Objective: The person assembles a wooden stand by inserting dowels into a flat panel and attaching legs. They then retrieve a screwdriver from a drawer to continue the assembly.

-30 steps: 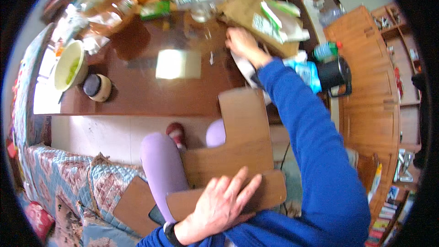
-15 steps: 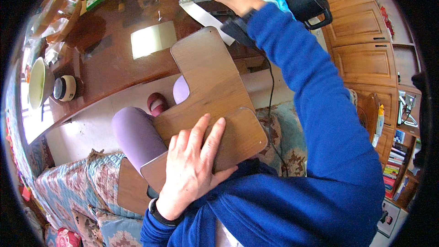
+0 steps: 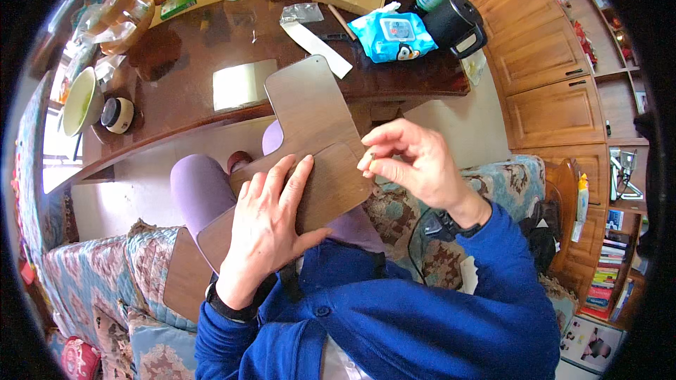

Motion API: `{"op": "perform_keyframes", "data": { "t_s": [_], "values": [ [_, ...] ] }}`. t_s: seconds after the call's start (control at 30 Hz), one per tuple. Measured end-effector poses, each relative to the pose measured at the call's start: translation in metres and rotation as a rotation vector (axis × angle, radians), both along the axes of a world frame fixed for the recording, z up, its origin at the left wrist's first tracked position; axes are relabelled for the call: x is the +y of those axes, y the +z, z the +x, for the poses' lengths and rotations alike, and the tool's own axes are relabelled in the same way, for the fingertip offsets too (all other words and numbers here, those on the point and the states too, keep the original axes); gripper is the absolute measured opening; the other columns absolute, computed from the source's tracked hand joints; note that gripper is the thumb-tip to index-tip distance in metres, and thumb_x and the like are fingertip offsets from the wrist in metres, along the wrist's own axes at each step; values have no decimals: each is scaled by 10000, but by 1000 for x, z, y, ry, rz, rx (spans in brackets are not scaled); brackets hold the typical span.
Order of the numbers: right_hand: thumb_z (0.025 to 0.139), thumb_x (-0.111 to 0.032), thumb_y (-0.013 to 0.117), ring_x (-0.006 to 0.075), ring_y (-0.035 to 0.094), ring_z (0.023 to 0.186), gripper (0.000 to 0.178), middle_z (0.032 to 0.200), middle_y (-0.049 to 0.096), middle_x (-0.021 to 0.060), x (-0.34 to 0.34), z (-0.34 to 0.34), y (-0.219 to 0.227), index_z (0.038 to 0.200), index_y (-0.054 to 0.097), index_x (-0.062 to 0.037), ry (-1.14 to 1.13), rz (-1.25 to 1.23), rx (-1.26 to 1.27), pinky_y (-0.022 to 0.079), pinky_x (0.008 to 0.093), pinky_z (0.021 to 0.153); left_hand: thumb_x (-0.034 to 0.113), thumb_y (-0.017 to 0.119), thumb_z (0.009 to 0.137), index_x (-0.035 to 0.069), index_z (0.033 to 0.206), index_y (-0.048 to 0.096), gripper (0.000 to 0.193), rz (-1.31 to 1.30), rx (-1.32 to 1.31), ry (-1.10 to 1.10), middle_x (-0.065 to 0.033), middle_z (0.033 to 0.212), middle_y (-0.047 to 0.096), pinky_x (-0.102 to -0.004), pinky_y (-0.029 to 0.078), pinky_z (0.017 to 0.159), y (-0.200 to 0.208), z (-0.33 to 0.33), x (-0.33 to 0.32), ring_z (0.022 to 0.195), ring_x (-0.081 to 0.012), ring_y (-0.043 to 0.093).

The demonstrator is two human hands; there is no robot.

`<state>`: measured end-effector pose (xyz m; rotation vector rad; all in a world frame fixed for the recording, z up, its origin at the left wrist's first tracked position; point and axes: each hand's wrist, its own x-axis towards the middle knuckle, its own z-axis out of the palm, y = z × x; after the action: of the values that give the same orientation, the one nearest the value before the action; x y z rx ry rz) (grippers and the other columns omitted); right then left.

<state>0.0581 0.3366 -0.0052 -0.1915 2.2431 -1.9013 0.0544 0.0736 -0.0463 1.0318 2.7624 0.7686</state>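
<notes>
Though lengthwise aslant, board (image 3: 310, 105) toward table (image 3: 190, 70)

Room between right hand (image 3: 419, 169) and blue pack (image 3: 384, 46); brown board (image 3: 310, 109) obstructs leftward

Two overlapped, flat brown wood-grain boards (image 3: 310, 102) are laid across lilac-clad legs (image 3: 201, 186), and the upper one is touched by the spread left hand (image 3: 264, 229)! At their right edge, a tiny, unidentifiable object (image 3: 372, 157) is pinched in the right hand (image 3: 415, 165)! Beyond, on the glossy dark-brown wooden table (image 3: 190, 91), a soft blue plastic packet (image 3: 380, 46) is flanked by a black kettle (image 3: 451, 24).
</notes>
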Motion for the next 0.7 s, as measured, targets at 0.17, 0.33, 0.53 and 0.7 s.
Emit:
{"op": "perform_keyframes", "data": {
  "t_s": [0.17,0.33,0.53,0.7],
  "values": [
    [849,8,780,189,729,846,361,934,769,122,2,18,2,1185,648,1,-4,346,439,565,299,756,436,887,622,79,1483,468,1022,-90,19,-64,-153,1393,524,-425,450,956,-12,7,5,1078,-315,554],
    [799,20,808,230,714,782,365,913,765,110,2,15,0,1139,686,-23,28,423,642,541,334,685,429,887,617,74,1485,469,1026,-36,35,-23,-140,1394,527,-427,452,948,-17,9,5,1062,-313,551],
    [849,55,753,215,728,802,226,920,761,127,3,18,-6,1061,710,-9,10,392,513,567,306,721,386,894,598,49,1480,471,1034,18,9,12,-157,1409,523,-443,444,1002,-11,4,-1,1113,-344,546],
    [882,69,715,232,731,858,144,979,748,152,-6,22,-7,1011,710,4,-51,93,268,582,308,763,341,901,569,-9,1467,458,1060,123,-56,50,-201,1427,515,-459,430,1055,6,5,-11,1183,-376,548]
  ]
}}
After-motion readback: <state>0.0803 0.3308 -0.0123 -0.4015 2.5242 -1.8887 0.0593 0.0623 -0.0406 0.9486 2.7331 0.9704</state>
